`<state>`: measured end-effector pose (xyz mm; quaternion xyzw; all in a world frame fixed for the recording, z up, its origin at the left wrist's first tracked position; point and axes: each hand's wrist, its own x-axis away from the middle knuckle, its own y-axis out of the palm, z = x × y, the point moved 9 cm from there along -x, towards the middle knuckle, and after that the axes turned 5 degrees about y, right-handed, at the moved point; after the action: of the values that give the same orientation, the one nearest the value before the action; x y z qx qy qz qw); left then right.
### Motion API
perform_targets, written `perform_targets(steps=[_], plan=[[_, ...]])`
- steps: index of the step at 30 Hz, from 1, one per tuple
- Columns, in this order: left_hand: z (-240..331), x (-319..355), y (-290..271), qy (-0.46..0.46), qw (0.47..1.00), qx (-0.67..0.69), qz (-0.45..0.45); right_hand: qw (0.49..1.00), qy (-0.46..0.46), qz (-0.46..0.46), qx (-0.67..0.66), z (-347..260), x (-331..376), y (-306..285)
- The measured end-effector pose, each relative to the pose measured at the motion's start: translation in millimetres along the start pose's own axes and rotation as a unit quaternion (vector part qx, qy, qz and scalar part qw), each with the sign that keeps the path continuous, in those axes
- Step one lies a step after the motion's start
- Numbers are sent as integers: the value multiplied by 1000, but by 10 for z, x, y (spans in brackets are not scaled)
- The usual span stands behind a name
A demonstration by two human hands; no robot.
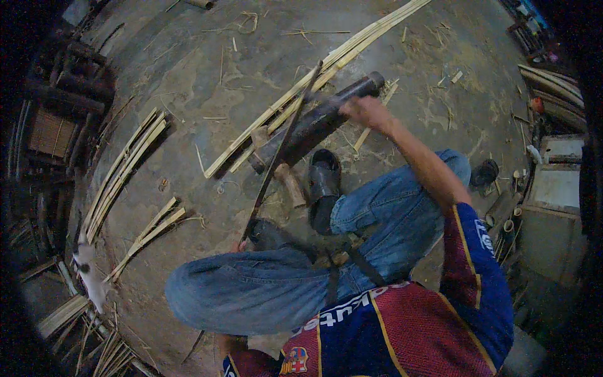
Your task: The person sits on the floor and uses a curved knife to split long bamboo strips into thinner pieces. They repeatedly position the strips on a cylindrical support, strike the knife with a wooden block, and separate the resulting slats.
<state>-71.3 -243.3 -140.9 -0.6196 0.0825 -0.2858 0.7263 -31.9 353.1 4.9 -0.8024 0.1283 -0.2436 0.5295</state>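
Note:
A long, thin dark strip [286, 141], apparently split bamboo, slants from beyond the log down past my left knee. My left hand [239, 246] shows only its fingertips beside the knee, closed on the strip's lower part; the rest is hidden behind my leg. My right hand [367, 114] is a fist above a dark round log [308, 131] with short wooden legs. From that fist a dark blade-like tool [321, 98] points left toward the strip, smeared by motion. Whether the blade touches the strip, I cannot tell.
Long pale split-bamboo strips [352, 53] lie beyond the log, and shorter bundles [129, 164] are at the left. A white cat with dark patches [92, 276] is by the left bundles. Wooden furniture [53, 129] lines the left; a pale box [559, 169] stands right.

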Motion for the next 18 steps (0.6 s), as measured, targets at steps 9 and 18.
perform_targets(steps=[9, 18], plan=[[-493, 465, -128, -149, 963, 209, -87, 985, -67, 158, 29, 461, -227, -67], [-654, -295, -776, -146, 916, 372, -22, 912, 230, 82, -329, 819, 150, 68]])
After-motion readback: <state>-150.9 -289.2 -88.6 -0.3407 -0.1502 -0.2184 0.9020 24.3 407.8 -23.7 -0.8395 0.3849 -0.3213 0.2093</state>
